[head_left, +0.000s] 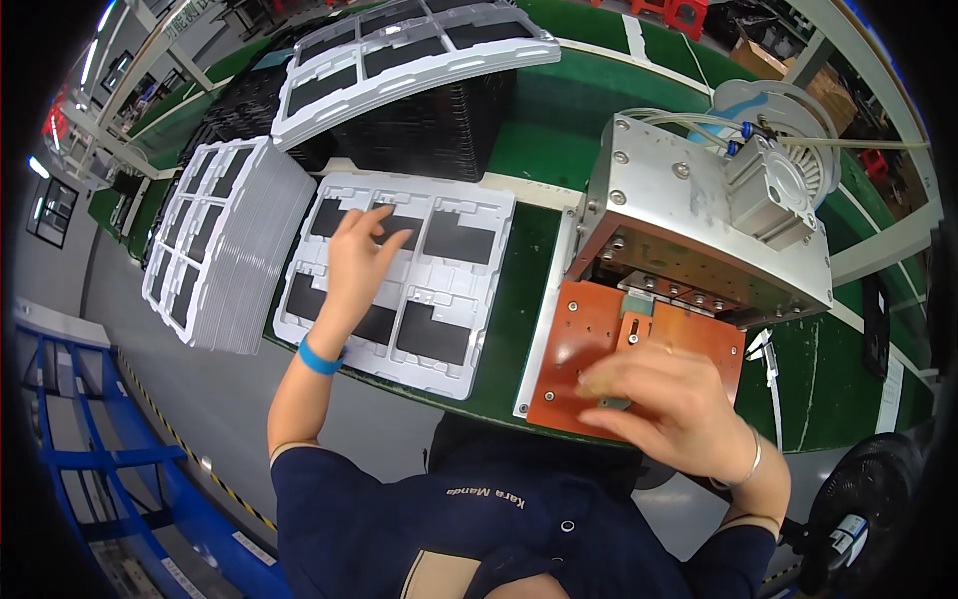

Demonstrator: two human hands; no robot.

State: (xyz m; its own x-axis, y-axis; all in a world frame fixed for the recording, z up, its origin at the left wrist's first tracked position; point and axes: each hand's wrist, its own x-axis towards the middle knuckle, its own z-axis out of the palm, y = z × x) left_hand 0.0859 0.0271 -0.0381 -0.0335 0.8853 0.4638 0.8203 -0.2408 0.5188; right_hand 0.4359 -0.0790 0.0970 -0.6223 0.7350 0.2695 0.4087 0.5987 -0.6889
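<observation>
1. Half-open, my bare left hand (357, 255) reaches over the shallow white moulded-plastic tray (439, 377), thumb and forefinger parted, gripping nothing visible.
2. My right hand (674, 404), blurred and loosely curled, is above the smooth orange rectangular plate (569, 359); I cannot tell whether it pinches anything.
3. Flat, dark, notched pieces (457, 238) fill the tray's compartments.
4. Beyond the orange plate stands a boxy, bolted silver-metal machine (659, 195).
</observation>
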